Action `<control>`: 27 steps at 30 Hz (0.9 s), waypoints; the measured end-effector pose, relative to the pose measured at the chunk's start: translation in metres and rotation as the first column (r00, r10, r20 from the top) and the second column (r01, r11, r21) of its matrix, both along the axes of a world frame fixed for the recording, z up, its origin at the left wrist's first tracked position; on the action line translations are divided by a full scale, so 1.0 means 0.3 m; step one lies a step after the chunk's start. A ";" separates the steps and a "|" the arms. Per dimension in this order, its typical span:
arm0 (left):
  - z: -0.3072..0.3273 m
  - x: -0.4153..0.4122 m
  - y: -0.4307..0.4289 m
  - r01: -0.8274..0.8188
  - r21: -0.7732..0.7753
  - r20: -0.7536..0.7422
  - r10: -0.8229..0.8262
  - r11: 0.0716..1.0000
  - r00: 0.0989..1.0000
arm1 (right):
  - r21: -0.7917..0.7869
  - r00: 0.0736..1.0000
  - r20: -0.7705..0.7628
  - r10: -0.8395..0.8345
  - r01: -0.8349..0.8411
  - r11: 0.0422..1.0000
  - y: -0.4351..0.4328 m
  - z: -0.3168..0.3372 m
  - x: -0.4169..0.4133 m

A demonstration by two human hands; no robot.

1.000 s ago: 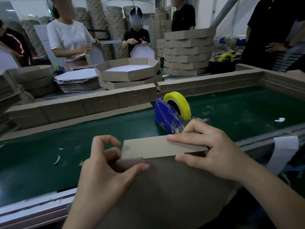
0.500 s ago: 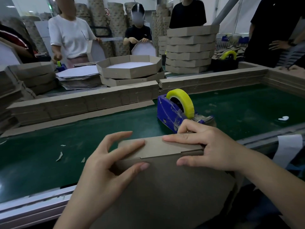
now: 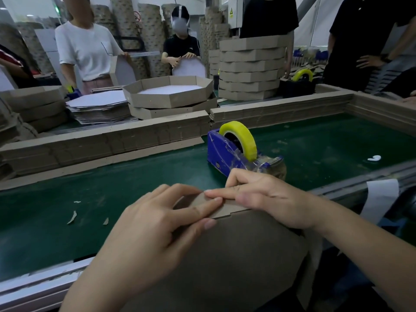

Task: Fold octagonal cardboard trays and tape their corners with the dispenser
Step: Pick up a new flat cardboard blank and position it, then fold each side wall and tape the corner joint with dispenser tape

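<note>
Work surface: desk (image 3: 135,176) with a dark green belt-like top, in a workshop crowded with cardboard stock. Far edge, 9 to 2 o'clock: a low wall of stacked cardboard strips (image 3: 112,143); the same wall turns along the 3 o'clock side. Near edge, 7 to 4 o'clock: a metal rail (image 3: 33,287), with a white paper strip (image 3: 380,199) hanging over it at 3 o'clock. Open green surface lies at 9 to 11 o'clock, bearing only small cardboard scraps (image 3: 72,217), and again at 2 o'clock around a small white object (image 3: 374,157). Item in work: cardboard tray (image 3: 236,255), brown, at 6 o'clock, overhanging the near rail, one flap (image 3: 227,209) folded over at its far edge. Left hand (image 3: 157,221) pinches that flap, fingers on top, thumb against the panel below. Right hand (image 3: 270,199) grasps the same flap from the 3 o'clock side, forefinger laid along its upper edge. Tape dispenser (image 3: 222,154), blue, with a yellow tape roll (image 3: 246,138), stands at 1 o'clock just beyond the right hand. Beyond the wall: flat blanks (image 3: 99,106) at 10 o'clock, a folded octagonal tray (image 3: 168,93) at 12, a tall stack of folded trays (image 3: 249,70) at 1, a second dispenser (image 3: 302,75) at 2; several people stand behind. Writing: a yellow warning label (image 3: 231,11) at 12 o'clock, text too small to read.
</note>
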State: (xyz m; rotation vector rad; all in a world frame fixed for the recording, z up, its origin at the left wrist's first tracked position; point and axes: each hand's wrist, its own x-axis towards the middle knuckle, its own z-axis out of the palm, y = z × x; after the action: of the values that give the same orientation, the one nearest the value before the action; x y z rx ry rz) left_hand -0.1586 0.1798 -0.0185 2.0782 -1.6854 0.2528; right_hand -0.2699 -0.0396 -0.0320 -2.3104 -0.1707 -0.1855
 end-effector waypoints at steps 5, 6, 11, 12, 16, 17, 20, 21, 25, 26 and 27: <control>-0.020 0.005 0.004 -0.013 -0.064 -0.028 0.011 0.998 1.000 | -0.046 1.000 -0.004 -0.004 0.004 0.999 -0.007 0.004 -0.001; -0.020 0.006 0.005 -0.021 -0.055 -0.011 0.020 0.998 1.000 | -0.087 1.000 0.011 -0.001 0.002 0.996 -0.005 0.001 -0.002; -0.012 0.014 0.013 -0.037 0.030 0.079 0.034 0.999 0.996 | -0.127 0.996 0.089 0.009 0.003 0.992 -0.010 -0.024 -0.006; -0.012 0.014 0.011 -0.044 0.034 0.083 0.042 0.998 0.996 | -0.114 0.996 0.092 0.007 0.004 0.993 -0.013 -0.028 -0.005; -0.023 0.010 -0.006 -0.047 -0.005 0.050 0.047 0.999 0.998 | -0.036 0.995 0.095 0.007 -0.004 0.999 -0.021 -0.045 -0.004; -0.027 0.010 -0.009 -0.042 -0.018 0.038 0.043 0.999 0.998 | -0.024 0.995 0.098 0.007 -0.005 1.000 -0.023 -0.049 -0.005; -0.038 0.014 -0.015 -0.032 -0.050 0.030 0.033 0.998 0.999 | -0.021 0.996 0.087 0.002 0.000 1.000 -0.022 -0.057 -0.008; -0.040 0.017 -0.017 -0.034 -0.053 0.031 0.036 0.998 0.999 | -0.028 0.997 0.082 0.004 -0.002 1.000 -0.021 -0.055 -0.007; -0.042 0.021 -0.026 -0.030 -0.053 0.040 0.032 0.998 0.999 | -0.016 0.959 0.261 -0.113 0.121 0.993 -0.042 -0.024 -0.016; -0.045 0.020 -0.026 -0.029 -0.052 0.039 0.031 0.998 0.999 | 0.060 0.908 0.350 -0.231 0.224 0.973 -0.063 -0.013 -0.015; -0.046 0.017 -0.026 -0.032 -0.051 0.035 0.034 0.998 0.999 | 0.144 0.827 0.411 -0.384 0.357 0.923 -0.093 0.001 -0.011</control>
State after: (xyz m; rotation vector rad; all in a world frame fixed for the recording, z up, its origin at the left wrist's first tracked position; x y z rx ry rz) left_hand -0.1534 0.1719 -0.0324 2.0775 -1.6493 0.3418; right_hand -0.2734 -0.0675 -0.0318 -2.1876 0.0681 -0.8964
